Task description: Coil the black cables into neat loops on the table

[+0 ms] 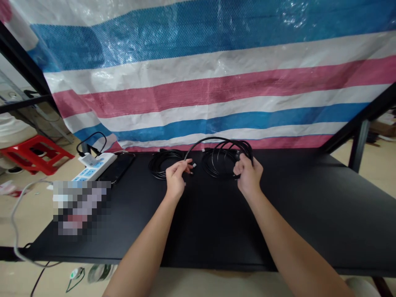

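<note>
Black cable loops [246, 146] are bunched in my right hand [250, 172], whose fingers are wrapped round them. From there one strand arcs leftward to my left hand [177, 175], where thumb and fingers pinch it. A coiled black cable [157, 164] lies on the table just behind my left hand, and a light connector end shows beside those fingertips. Another black coil [212, 165] rests on the table between my hands, partly behind the loops I hold. Which strand belongs to which coil is hard to tell where they overlap.
The black table [216, 231] carries a white power strip [97, 167] with a plugged-in adapter at its left, beside a dark phone-like slab [119, 167]. A blurred patch covers something nearby. A striped tarp [185, 99] hangs behind. A red stool [46, 154] stands left.
</note>
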Available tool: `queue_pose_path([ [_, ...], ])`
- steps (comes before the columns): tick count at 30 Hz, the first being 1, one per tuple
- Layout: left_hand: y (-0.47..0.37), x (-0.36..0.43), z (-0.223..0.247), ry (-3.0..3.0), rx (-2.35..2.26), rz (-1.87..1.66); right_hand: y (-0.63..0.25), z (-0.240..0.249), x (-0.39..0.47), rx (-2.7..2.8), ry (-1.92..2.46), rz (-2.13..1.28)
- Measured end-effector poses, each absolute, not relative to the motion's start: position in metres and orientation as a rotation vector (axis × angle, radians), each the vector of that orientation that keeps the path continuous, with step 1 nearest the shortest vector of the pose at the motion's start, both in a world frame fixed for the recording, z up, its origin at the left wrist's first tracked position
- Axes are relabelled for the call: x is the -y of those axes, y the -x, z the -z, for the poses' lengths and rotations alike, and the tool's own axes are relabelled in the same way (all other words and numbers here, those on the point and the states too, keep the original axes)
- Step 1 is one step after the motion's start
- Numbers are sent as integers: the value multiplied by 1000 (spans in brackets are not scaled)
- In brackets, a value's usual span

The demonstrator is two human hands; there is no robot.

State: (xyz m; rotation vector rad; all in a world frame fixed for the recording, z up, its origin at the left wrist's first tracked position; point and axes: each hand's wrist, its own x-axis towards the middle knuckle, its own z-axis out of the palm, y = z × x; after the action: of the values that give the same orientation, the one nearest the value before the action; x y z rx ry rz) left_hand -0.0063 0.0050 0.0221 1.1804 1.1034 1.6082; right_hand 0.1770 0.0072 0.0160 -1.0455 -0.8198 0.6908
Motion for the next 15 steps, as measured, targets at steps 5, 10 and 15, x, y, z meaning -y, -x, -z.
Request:
queue_pose_path([
  [5, -5, 1, -19, -1152, -793, -1268, -179, -26, -1, 818, 795, -1131],
  [10, -18, 10, -16, -1110, -724, -1145, -174, -30, 5, 900, 763, -1240],
  [15, -18, 3, -14, -979, -917, -1397, -168, -19, -4, 1054, 1031, -990],
])
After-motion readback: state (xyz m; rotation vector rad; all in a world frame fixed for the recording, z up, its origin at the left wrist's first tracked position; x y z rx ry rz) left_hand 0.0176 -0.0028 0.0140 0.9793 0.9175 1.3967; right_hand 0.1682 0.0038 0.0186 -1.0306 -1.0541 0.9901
